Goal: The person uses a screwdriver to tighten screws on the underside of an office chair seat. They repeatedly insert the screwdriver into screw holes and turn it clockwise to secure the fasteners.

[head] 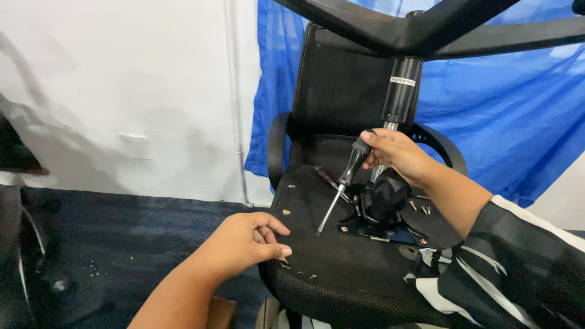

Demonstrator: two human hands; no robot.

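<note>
A black office chair lies upside down, its seat underside facing me and its gas cylinder rising to the star base at the top. My right hand grips a screwdriver by its black handle, the shaft pointing down-left, its tip near the black metal mechanism plate. My left hand rests on the seat's left edge, fingers curled, thumb against the rim. A black knob sits just below my right hand. Loose screws lie on the seat beside the plate.
A blue tarp hangs behind the chair; a white wall with a vertical pipe stands at left. Dark carpet covers the floor, with small bits scattered on it. The chair's curved armrests flank the backrest.
</note>
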